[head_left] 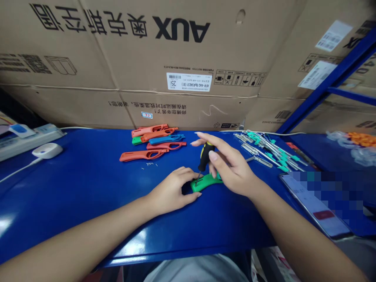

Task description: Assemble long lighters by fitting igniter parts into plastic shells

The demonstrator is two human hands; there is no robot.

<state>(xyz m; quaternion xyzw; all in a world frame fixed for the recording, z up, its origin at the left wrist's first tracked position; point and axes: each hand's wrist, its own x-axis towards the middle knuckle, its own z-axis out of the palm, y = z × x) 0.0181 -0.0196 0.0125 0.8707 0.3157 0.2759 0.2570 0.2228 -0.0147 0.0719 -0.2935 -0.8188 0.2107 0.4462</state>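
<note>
Screwdriver point(203, 160) gripped in the right hand point(231, 163) could slip off the green handle point(207, 183) if tilted; the left hand point(170, 190), pinching the handle's end, might then get jabbed.

Printed cardboard point(117, 66) stands behind a phone point(308, 203).

Place: we look to be in a small assembly workshop.
Worktop: we see a glossy blue table point(88, 188) with tiny loose bits point(149, 164) on it.
Backdrop: printed cardboard point(132, 62) faces us, beside a blue metal frame point(319, 94).
Parts: we find plastic handles point(163, 139) piled together and metal rods point(274, 150) bunched apart.
Tool: we have a screwdriver point(203, 158) held tip-down at a green handle point(208, 181).
</note>
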